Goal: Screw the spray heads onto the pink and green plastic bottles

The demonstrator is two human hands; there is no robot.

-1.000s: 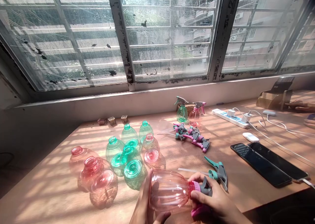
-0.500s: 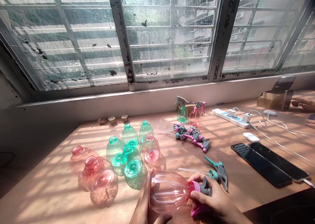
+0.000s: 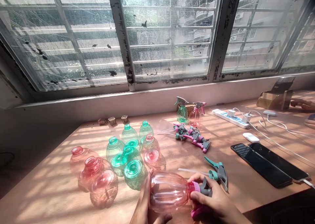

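A clear pink spray bottle (image 3: 168,192) lies sideways between my hands at the near side of the table. My left hand (image 3: 144,197) is wrapped round its base. At the neck, my right hand (image 3: 209,197) grips the pink collar of the grey-and-pink spray head (image 3: 196,187), which sits on the bottle's mouth. Just beyond my right hand lies a loose teal-and-grey spray head (image 3: 219,174) with its clear tube pointing left. Several open green bottles (image 3: 133,168) and pink bottles (image 3: 92,173) stand to the left, without heads.
Several spray heads (image 3: 192,135) lie piled mid-table. Behind them stand a green spray bottle (image 3: 182,112) and a pink one (image 3: 195,115) with heads on. Two phones (image 3: 261,165), a power strip (image 3: 231,118) and white cables are on the right. Another person's hand (image 3: 304,103) shows at far right.
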